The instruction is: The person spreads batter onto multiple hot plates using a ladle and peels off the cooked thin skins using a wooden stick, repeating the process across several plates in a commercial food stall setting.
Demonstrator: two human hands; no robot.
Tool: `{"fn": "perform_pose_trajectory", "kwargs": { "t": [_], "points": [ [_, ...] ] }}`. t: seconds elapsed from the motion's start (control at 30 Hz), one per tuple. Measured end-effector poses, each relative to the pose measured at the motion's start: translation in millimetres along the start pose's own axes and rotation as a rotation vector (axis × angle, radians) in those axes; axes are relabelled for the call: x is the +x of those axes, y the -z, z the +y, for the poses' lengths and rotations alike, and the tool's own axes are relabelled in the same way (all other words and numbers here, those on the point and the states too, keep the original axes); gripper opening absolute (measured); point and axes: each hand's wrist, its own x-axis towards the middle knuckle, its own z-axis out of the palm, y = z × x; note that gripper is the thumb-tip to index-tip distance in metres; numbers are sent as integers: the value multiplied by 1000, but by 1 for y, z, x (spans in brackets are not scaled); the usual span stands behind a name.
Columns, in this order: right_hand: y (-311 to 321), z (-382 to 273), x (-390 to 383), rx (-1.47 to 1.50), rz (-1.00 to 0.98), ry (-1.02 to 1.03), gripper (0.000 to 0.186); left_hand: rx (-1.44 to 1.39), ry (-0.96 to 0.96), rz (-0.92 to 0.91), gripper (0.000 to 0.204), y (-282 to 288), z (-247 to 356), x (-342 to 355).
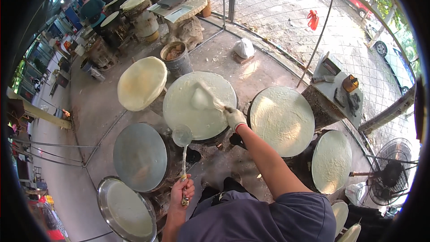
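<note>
My left hand [181,190] is closed around the handle of a ladle [182,135], whose round bowl hangs at the near left rim of the middle griddle [197,127]. Pale batter coats that griddle. In a light glove, my right hand [234,119] grips a pale, flat spreader [210,94], blurred by motion, at the batter's surface. Beside the spreader lies a thicker mound of batter [200,99]. A wide metal basin of pale batter [125,213] stands at the lower left. To the left of the ladle is a bare grey griddle [139,157].
A round pale flatbread stack [142,84] sits far left of the middle griddle. Two coated griddles [282,121] [331,161] stand to the right, then a fan [389,170]. Behind are a metal bucket [176,58], a white bag [244,48], and a wire fence [277,13].
</note>
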Motion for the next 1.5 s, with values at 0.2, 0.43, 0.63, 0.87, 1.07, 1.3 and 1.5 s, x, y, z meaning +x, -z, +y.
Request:
{"fn": "perform_pose_trajectory", "kwargs": {
  "t": [0.2, 0.43, 0.63, 0.87, 1.07, 1.3, 1.5],
  "points": [
    [-19, 52, 9, 214, -344, -5, 43, -144, 79, 33, 16, 4, -14, 3],
    [-5, 44, 27, 281, -381, -9, 40, 317, -40, 246, 7, -23, 7, 42],
    [4, 83, -78, 684, -276, -458, 35, 927, -258, 466, 19, -27, 0, 111],
    [-55, 60, -122, 853, -434, -467, 38, 767, -188, 287, 13, -49, -13, 138],
    [-19, 46, -83, 897, 13, -370, 34, 235, -132, -148, 21, -33, 31, 16],
    [-36, 28, -83, 501, -527, -289, 26, 82, -104, 23, 13, -50, 22, -16],
    [-38, 42, -71, 709, -96, -346, 24, -21, -237, 268, 13, -14, 11, -77]
  ]
}}
